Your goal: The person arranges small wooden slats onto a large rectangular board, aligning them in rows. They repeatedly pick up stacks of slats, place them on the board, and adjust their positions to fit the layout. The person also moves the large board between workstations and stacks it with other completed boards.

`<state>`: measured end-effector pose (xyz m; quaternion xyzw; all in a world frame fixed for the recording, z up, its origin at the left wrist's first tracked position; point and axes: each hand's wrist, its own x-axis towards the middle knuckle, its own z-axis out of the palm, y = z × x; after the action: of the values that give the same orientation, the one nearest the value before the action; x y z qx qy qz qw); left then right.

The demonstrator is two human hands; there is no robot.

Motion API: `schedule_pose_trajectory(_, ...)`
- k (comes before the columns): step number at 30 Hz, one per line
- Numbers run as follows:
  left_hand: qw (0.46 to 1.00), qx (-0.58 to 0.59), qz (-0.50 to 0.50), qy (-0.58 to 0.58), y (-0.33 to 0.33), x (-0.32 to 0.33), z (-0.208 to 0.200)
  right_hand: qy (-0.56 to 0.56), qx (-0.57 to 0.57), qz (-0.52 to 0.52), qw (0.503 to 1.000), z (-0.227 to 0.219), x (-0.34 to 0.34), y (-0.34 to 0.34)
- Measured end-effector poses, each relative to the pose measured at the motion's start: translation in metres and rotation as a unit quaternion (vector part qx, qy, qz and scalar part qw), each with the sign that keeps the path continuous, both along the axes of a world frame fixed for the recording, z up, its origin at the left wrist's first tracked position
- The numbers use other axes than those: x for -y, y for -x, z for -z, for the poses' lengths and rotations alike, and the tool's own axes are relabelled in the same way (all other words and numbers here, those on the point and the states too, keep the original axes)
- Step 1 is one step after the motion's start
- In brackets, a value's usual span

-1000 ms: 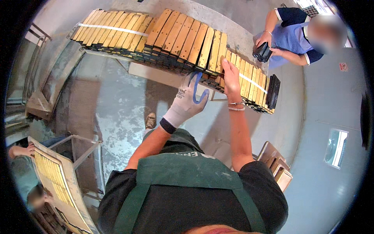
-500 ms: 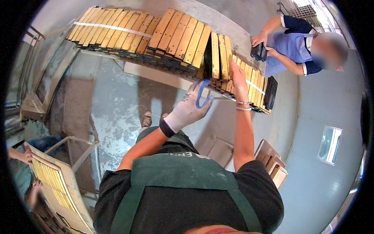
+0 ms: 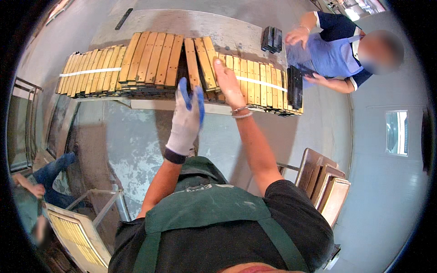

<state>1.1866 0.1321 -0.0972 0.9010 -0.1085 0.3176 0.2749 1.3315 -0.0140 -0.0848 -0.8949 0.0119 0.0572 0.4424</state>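
Note:
A row of yellow wooden slats (image 3: 148, 59) with dark holes and black undersides lies stacked along the table. My left hand (image 3: 184, 118), in a white glove with blue fingertips, is open at the near end of a loose slat (image 3: 191, 61). Its fingers and thumb are apart, and contact with that slat cannot be told. Two slats (image 3: 207, 61) lean at an angle beside it. My bare right hand (image 3: 229, 84), with bracelets at the wrist, lies stretched out against their right side. Right of it, a white strap (image 3: 261, 83) crosses more slats.
A co-worker in a blue apron (image 3: 330, 57) stands at the right end, near black bars (image 3: 295, 86) and a small black stack (image 3: 271, 39). Wooden frames (image 3: 325, 182) lean at lower right. Another person's hand (image 3: 38, 190) is near a panel (image 3: 86, 241) at lower left.
My left hand has moved forward to the slats' near ends. My right hand stays along the slats, which lean more now. The co-worker's hand has come off the small black stack.

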Motion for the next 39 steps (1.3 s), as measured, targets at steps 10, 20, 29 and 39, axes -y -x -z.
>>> schedule_pose_trajectory(10,0.989,-0.046,-0.116,-0.077,-0.002,0.027,0.034,0.097,0.144,-0.006,0.985,0.043,-0.001,0.034)
schedule_pose_trajectory(20,0.812,-0.302,-0.064,0.495,0.037,0.026,-0.017,-0.249,-0.078,0.059,0.963,0.027,0.015,0.109)
schedule_pose_trajectory(29,0.86,-0.285,0.095,0.412,0.111,0.045,0.021,-0.397,0.033,-0.027,0.917,0.125,0.112,0.175)
schedule_pose_trajectory(39,0.91,-0.015,-0.369,-0.19,0.399,-0.1,0.001,-0.31,-0.078,-0.311,0.895,0.055,-0.151,0.393)
